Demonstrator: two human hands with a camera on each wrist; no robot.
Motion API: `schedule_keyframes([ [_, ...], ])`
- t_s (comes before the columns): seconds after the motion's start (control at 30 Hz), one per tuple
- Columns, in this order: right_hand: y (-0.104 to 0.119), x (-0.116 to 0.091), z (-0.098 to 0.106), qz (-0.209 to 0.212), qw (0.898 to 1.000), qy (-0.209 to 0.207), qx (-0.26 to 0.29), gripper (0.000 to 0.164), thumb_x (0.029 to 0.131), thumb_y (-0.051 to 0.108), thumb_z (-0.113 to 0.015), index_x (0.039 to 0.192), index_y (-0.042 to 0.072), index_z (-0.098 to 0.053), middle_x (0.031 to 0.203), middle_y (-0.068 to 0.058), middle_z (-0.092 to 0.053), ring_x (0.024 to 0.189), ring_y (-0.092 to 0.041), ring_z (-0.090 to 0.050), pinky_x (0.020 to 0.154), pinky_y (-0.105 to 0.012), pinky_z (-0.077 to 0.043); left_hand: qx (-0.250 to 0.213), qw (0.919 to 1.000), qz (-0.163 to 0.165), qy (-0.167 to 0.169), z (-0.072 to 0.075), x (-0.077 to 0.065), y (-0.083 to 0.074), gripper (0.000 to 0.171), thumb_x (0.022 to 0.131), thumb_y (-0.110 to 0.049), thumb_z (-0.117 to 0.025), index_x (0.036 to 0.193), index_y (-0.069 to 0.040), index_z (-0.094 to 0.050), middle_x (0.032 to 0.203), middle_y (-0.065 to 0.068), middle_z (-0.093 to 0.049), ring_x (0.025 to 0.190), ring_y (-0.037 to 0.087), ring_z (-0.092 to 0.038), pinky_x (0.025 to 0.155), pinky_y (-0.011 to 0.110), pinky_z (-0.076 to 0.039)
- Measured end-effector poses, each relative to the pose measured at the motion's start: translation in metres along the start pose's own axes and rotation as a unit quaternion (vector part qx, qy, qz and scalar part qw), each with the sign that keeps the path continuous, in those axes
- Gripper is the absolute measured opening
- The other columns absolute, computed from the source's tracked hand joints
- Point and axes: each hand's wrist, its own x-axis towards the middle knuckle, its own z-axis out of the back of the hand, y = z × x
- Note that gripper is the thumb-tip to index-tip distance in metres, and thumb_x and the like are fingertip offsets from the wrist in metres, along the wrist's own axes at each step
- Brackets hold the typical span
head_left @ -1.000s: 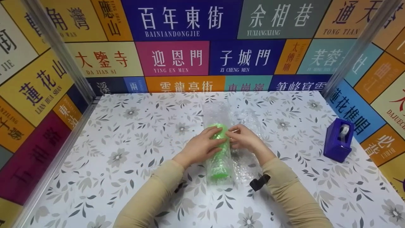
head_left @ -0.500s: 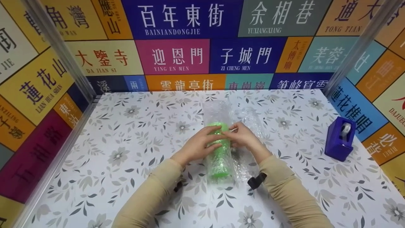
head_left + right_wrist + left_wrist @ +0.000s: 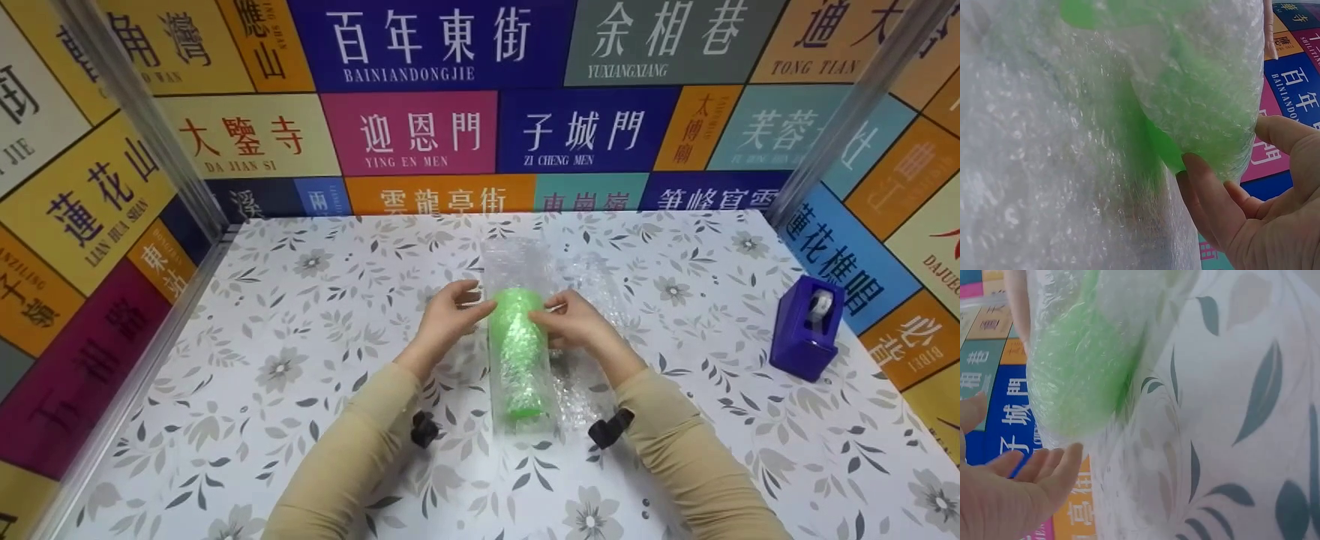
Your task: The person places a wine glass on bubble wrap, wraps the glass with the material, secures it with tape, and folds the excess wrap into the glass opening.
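A green, roughly cylindrical object [image 3: 517, 322] lies lengthwise on the table inside clear bubble wrap [image 3: 517, 259]. The wrap covers its ends, so its exact kind stays hidden. My right hand [image 3: 574, 322] pinches the wrapped roll at its far right side, thumb on top and fingers lower down. In the right wrist view, those fingers [image 3: 1207, 197] press into the wrap at the green edge. On the other side, my left hand [image 3: 446, 319] has loosely bent, parted fingers, its thumb tip right at the roll's left edge. The left wrist view shows that palm turned toward the wrapped end.
Loose bubble wrap [image 3: 592, 390] spreads flat to the right of the roll. A purple tape dispenser [image 3: 806, 330] with clear tape stands at the table's right edge. Panels printed with signs [image 3: 420, 135] enclose the back and sides of the flower-patterned table [image 3: 337, 315].
My left hand has lifted off the top of the wrapped roll and moved left beside it. My right hand shifted slightly onto the roll's right side and stays there.
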Motion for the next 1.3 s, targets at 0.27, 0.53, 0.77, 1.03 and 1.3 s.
schedule_keyframes([
  [0.27, -0.004, 0.002, 0.003, -0.003, 1.000, -0.007, -0.028, 0.055, 0.091, 0.025, -0.071, 0.125, -0.005, -0.041, 0.112, -0.018, -0.052, 0.076, -0.020, -0.064, 0.073, -0.036, -0.061, -0.167, 0.9774, 0.130, 0.003, 0.001, 0.006, 0.011, 0.081, 0.087, -0.021, -0.077, 0.148, 0.004, -0.031, 0.134, 0.031, -0.051, 0.120, 0.044, -0.055, 0.093, 0.055, -0.052],
  [0.53, -0.005, 0.003, 0.003, -0.002, 1.000, -0.005, -0.021, 0.053, 0.092, 0.025, -0.070, 0.125, -0.005, -0.042, 0.111, -0.018, -0.052, 0.078, -0.021, -0.064, 0.073, -0.035, -0.061, -0.213, 0.9586, 0.183, 0.046, -0.004, 0.009, 0.020, 0.084, 0.084, -0.019, -0.080, 0.149, 0.002, -0.031, 0.122, 0.023, -0.063, 0.106, 0.038, -0.065, 0.085, 0.053, -0.057],
  [0.77, -0.009, 0.004, 0.004, 0.002, 1.000, 0.003, -0.005, 0.053, 0.092, 0.024, -0.070, 0.124, -0.006, -0.041, 0.111, -0.019, -0.053, 0.082, -0.021, -0.064, 0.073, -0.034, -0.061, -0.218, 0.9569, 0.185, 0.052, -0.014, 0.010, 0.023, 0.078, 0.083, -0.016, -0.081, 0.146, -0.001, -0.038, 0.111, 0.025, -0.066, 0.095, 0.036, -0.069, 0.080, 0.049, -0.059],
  [1.03, -0.008, -0.001, -0.001, -0.002, 0.999, 0.013, 0.035, 0.050, 0.092, 0.020, -0.070, 0.122, -0.006, -0.039, 0.108, -0.017, -0.050, 0.082, -0.021, -0.064, 0.076, -0.036, -0.061, -0.194, 0.9606, 0.186, 0.070, -0.007, 0.010, 0.022, 0.078, 0.081, -0.018, -0.083, 0.146, -0.003, -0.041, 0.107, 0.021, -0.070, 0.094, 0.035, -0.070, 0.081, 0.047, -0.059],
  [1.3, -0.009, -0.005, -0.012, 0.000, 0.999, 0.023, 0.026, 0.049, 0.091, 0.018, -0.072, 0.119, -0.007, -0.041, 0.108, -0.019, -0.052, 0.081, -0.023, -0.066, 0.078, -0.039, -0.061, -0.161, 0.9623, 0.193, 0.102, 0.011, 0.007, 0.024, 0.077, 0.077, -0.020, -0.086, 0.141, -0.005, -0.045, 0.109, 0.023, -0.068, 0.096, 0.037, -0.069, 0.084, 0.048, -0.058],
])
